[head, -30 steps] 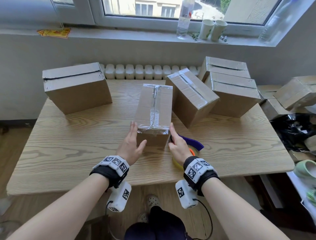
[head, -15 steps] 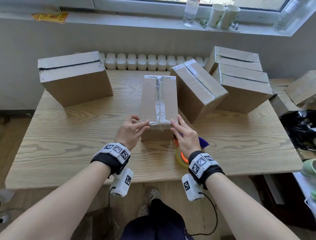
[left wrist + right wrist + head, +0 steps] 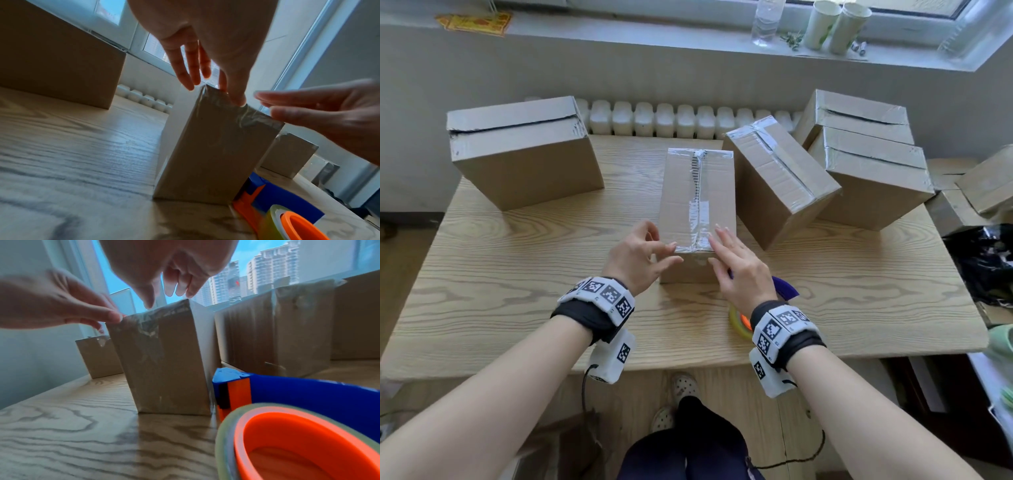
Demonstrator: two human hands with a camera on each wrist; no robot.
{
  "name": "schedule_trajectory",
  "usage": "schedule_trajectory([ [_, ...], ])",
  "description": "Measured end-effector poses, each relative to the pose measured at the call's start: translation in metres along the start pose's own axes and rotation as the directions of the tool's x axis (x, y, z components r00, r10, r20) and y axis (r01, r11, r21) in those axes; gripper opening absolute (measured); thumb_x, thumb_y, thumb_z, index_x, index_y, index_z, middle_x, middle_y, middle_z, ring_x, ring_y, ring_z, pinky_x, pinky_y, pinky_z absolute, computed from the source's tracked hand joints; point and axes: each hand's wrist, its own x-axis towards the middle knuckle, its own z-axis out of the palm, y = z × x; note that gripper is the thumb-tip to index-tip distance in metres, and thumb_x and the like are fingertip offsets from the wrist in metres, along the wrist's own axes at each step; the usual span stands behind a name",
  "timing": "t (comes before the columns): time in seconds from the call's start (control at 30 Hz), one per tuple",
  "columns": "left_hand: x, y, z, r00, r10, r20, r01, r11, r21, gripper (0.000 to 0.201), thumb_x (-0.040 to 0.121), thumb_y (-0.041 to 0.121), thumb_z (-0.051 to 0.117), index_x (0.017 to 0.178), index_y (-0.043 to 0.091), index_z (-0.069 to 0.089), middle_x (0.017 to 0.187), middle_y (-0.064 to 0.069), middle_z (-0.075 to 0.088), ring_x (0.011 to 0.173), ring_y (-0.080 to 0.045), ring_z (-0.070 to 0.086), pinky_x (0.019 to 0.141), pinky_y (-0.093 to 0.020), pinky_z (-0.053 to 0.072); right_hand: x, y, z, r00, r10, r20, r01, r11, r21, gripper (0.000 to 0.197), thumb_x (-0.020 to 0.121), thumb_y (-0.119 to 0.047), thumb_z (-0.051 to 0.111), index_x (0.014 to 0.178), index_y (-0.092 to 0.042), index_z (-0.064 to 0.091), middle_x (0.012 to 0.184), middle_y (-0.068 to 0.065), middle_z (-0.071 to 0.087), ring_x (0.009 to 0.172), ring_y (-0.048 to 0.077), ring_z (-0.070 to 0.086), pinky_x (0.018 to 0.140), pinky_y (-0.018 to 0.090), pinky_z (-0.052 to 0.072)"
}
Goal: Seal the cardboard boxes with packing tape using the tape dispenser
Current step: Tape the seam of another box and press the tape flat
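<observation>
A small upright cardboard box (image 3: 697, 195) stands mid-table, with clear tape along its top seam and down its near face. My left hand (image 3: 654, 250) is at the box's near-left top corner, fingers relaxed and its thumb on the taped edge. Straight fingers of my right hand (image 3: 726, 253) press the tape at the near top edge. Both wrist views show the box (image 3: 205, 154) (image 3: 164, 369) with fingertips on that edge. The blue and orange tape dispenser (image 3: 784, 289) (image 3: 308, 399) lies on the table beside the box, under my right wrist. Neither hand holds it.
A big untaped box (image 3: 524, 154) sits back left. A tilted taped box (image 3: 780, 178) leans right of the small one, with two stacked boxes (image 3: 869, 178) behind it. More boxes and a black bag (image 3: 983, 260) lie off the table's (image 3: 517, 291) right edge.
Both hands rose from flanking the box's near face to its near top edge, and their fingers now lie on the tape. The head view has tilted down and closer.
</observation>
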Motion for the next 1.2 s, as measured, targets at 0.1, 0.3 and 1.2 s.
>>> schedule_trajectory([
  [0.1, 0.008, -0.001, 0.002, 0.999, 0.042, -0.019, -0.043, 0.999, -0.024, 0.017, 0.073, 0.029, 0.079, 0.073, 0.013, 0.074, 0.073, 0.000, 0.054, 0.056, -0.014, 0.048, 0.050, -0.029, 0.046, 0.015, -0.003, 0.008, 0.989, -0.111, 0.097, 0.118, 0.990, -0.072, 0.039, 0.091, -0.023, 0.045, 0.117, -0.004, 0.066, 0.124, 0.013, 0.063, 0.118, 0.024, 0.058, 0.103, 0.027, 0.039],
  [0.3, 0.010, -0.005, 0.007, 0.998, 0.062, -0.003, -0.062, 0.998, -0.028, 0.016, 0.072, 0.018, 0.080, 0.064, 0.007, 0.071, 0.064, -0.004, 0.056, 0.056, -0.017, 0.048, 0.052, -0.028, 0.044, 0.018, 0.002, 0.017, 0.981, -0.132, 0.139, 0.147, 0.984, -0.103, 0.035, 0.088, -0.019, 0.045, 0.106, -0.004, 0.072, 0.110, 0.013, 0.070, 0.105, 0.025, 0.066, 0.094, 0.039, 0.049],
  [1.2, 0.015, -0.002, -0.018, 0.968, -0.108, 0.225, 0.128, 0.989, -0.078, 0.015, 0.082, 0.028, 0.069, 0.095, 0.023, 0.076, 0.073, -0.003, 0.064, 0.055, -0.007, 0.048, 0.055, -0.015, 0.036, 0.018, 0.022, -0.030, 0.993, -0.072, 0.091, 0.095, 0.955, -0.282, 0.007, 0.075, -0.012, 0.075, 0.075, -0.010, 0.068, 0.086, 0.003, 0.065, 0.066, 0.022, 0.063, 0.051, 0.021, 0.043],
])
